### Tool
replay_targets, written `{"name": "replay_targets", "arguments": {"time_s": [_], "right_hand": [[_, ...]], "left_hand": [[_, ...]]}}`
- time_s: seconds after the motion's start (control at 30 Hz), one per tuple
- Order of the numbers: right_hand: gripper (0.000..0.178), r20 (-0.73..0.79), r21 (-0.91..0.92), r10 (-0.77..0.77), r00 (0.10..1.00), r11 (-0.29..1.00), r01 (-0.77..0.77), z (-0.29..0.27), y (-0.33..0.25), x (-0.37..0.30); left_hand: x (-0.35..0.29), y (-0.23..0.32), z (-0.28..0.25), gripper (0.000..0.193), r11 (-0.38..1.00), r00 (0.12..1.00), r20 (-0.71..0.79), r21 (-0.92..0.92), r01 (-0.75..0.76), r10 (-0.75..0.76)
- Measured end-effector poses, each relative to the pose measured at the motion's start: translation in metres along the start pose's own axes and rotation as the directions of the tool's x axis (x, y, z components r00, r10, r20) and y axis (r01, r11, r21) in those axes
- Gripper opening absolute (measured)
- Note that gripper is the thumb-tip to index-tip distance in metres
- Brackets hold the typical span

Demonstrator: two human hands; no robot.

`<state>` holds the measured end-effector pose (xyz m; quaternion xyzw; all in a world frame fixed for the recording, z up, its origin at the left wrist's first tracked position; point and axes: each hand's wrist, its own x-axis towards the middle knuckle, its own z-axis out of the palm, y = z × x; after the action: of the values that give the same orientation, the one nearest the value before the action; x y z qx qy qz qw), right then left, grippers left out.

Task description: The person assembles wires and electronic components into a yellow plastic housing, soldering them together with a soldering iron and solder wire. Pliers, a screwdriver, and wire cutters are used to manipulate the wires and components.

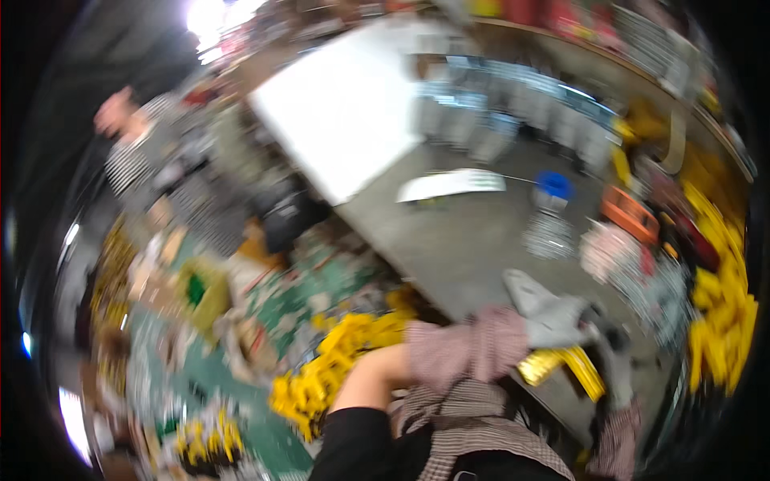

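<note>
My left hand (555,311), in a grey glove with a checked sleeve cover above it, is over the grey worktop near its front edge. One part of the glove points away to the upper left. My right hand (616,353), also gloved in grey, comes up close beside it from the lower right. Just below the hands are a shiny yellow piece (541,367) and a yellow strip (585,374). Motion blur hides the fingers, so whether either hand grips these yellow pieces is unclear.
On the grey worktop (425,232) stand a blue-capped clear bottle (552,216), an orange tool (630,214) and a row of clear containers (521,104). Yellow strips (718,297) hang at right. Yellow pieces (337,361) lie piled at left. A person (152,152) is at far left.
</note>
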<state>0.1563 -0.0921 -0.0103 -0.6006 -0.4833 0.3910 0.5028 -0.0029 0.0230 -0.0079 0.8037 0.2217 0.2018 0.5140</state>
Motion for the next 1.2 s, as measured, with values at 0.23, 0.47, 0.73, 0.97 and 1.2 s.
{"name": "replay_targets", "arguments": {"time_s": [0.23, 0.47, 0.73, 0.97, 1.2], "right_hand": [[0.024, -0.079, 0.083, 0.147, 0.986, 0.987, -0.141, -0.028, -0.011, -0.018], [0.031, -0.062, 0.078, 0.145, 0.988, 0.987, -0.14, -0.03, -0.008, -0.024], [0.032, 0.017, -0.036, 0.169, 0.985, 0.985, -0.169, -0.033, -0.005, -0.023], [0.029, 0.087, -0.276, 0.106, 0.991, 0.958, -0.078, -0.049, -0.017, -0.038], [0.024, -0.098, -0.301, -0.068, 0.993, 0.953, 0.035, -0.045, -0.085, -0.07]], "left_hand": [[0.035, 0.013, -0.038, 0.038, 0.905, 0.995, 0.001, -0.416, 0.089, -0.098], [-0.012, 0.036, -0.04, 0.04, 0.944, 0.942, 0.232, 0.166, -0.284, 0.242], [-0.01, 0.035, -0.03, 0.042, 0.64, 0.715, 0.453, 0.337, -0.691, 0.533], [-0.012, 0.03, 0.003, 0.041, 0.608, 0.775, 0.484, 0.49, -0.624, 0.406], [-0.006, 0.028, -0.007, 0.04, 0.825, 0.869, 0.376, 0.341, -0.452, 0.321]]}}
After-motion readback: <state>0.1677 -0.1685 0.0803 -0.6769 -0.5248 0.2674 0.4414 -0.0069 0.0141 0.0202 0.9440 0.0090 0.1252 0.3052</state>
